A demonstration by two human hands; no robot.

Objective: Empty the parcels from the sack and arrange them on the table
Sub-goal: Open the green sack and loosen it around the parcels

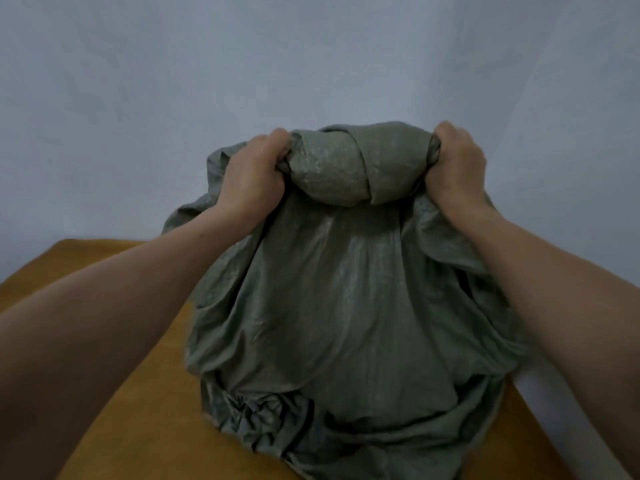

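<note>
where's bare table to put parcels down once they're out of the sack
Bare table shows left of the sack, under the left forearm. A thin strip shows at the sack's lower right. The middle is covered by the sack, gripped by the left hand and right hand.

A plain, bare indoor room; whether it is a home or a workplace cannot be told. A smooth, pale grey-blue wall (311, 57) fills the far side with nothing hung on it. Near it stands an orange-brown wooden table (131, 410), its far edge close to the wall.
</note>
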